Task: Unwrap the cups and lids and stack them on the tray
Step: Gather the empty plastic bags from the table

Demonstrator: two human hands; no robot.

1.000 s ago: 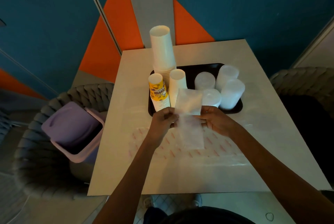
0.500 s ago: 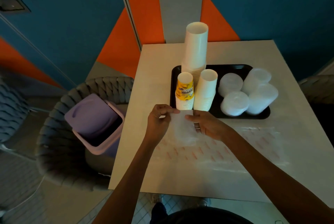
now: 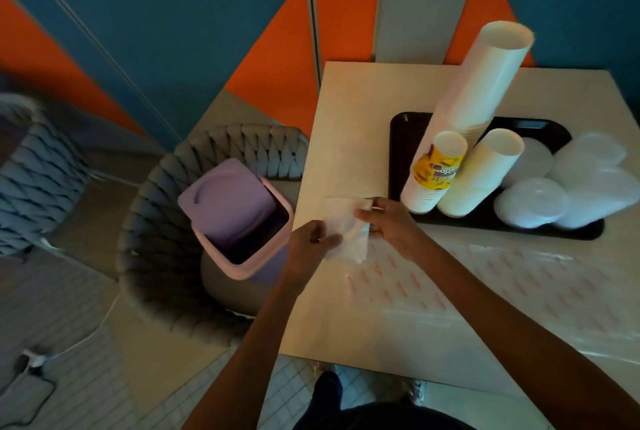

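Note:
A folded clear plastic wrapper (image 3: 346, 232) is held at the table's left edge. My left hand (image 3: 311, 246) pinches its lower left side and my right hand (image 3: 388, 225) pinches its upper right corner. On the black tray (image 3: 401, 138) stand a tall stack of white cups (image 3: 481, 83), a short stack topped by a yellow printed cup (image 3: 438, 166) and another white stack (image 3: 485, 169). Stacks of translucent lids (image 3: 533, 204) fill the tray's right half.
A larger clear wrapper with red marks (image 3: 485, 284) lies flat on the white table (image 3: 346, 318). A lilac bin (image 3: 239, 221) with its swing lid tipped open sits on a grey woven chair (image 3: 162, 256) just left of the table.
My hands have carried the small wrapper left, from the table's middle to its left edge near the bin, and it looks folded smaller. The view has swung left.

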